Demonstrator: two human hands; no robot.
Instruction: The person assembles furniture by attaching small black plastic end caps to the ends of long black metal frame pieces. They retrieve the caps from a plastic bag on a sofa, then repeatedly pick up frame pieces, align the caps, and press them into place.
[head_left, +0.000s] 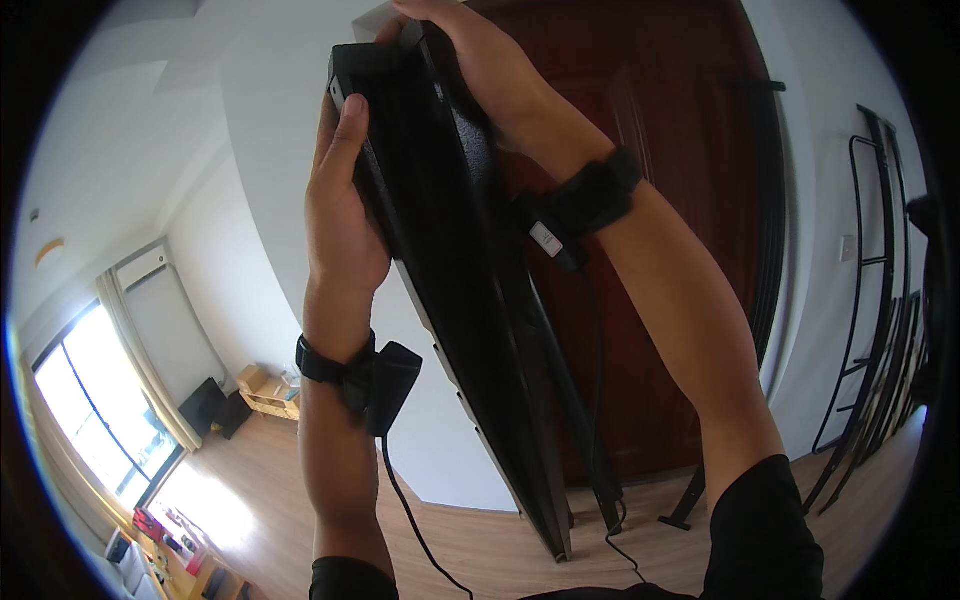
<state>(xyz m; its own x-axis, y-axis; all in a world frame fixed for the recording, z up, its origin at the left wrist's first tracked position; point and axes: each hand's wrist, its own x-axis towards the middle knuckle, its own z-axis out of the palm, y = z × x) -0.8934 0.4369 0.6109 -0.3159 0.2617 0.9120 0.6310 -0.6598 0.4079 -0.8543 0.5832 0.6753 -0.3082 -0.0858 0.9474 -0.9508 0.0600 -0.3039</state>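
Observation:
A long black metal frame piece (440,230) stands tilted in front of me, its lower end near the floor. It looks like two or more lengths side by side; I cannot tell whether they are joined. My left hand (345,215) is closed round its left edge near the top, thumb on the near side and fingers mostly hidden behind. At the upper end, my right hand (450,25) grips the right-hand length, partly cut off by the picture's top. Each wrist wears a black strap with a small device (392,385) and a cable.
A dark red door (640,330) is behind the piece, with a black bar upright beside it. Several black metal frames (880,260) lean on the right wall. A black foot (680,518) stands on the wooden floor. Far left are a window (105,390) and a low wooden cabinet (272,400).

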